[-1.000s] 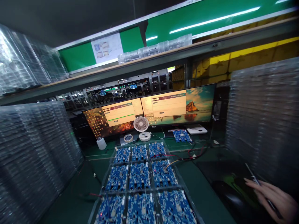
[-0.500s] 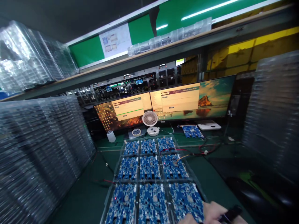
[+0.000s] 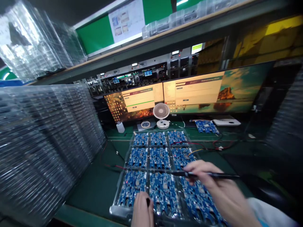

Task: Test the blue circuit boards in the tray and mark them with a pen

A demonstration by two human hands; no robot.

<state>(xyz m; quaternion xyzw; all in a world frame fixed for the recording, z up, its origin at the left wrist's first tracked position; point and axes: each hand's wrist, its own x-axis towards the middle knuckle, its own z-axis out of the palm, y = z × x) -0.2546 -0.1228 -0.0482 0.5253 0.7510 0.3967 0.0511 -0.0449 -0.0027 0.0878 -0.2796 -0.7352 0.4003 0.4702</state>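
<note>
Blue circuit boards (image 3: 163, 190) lie in the compartments of a clear plastic tray (image 3: 115, 209) on the green table. Over the tray's right side, my right hand (image 3: 208, 176) pinches a black pen-like tool (image 3: 222, 175), held nearly level with its tip pointing left. My left hand (image 3: 142, 208) is at the tray's front edge, by the front-left board, its fingers curled. A small dark thing (image 3: 148, 201) shows at those fingers, too little of it visible to name. Red and yellow wires run to boards in the middle and back rows.
Tall stacks of clear trays (image 3: 44, 138) stand at the left, with another stack at the right. Behind the tray are a small white fan (image 3: 161, 112), two monitors (image 3: 196, 91), a white bottle (image 3: 120, 127), a tape roll (image 3: 145, 124) and a separate blue board (image 3: 206, 126).
The view has shifted, showing the tray's front edge. My right hand has moved up over the boards with the black tool, and my left hand is now clearly visible at the front.
</note>
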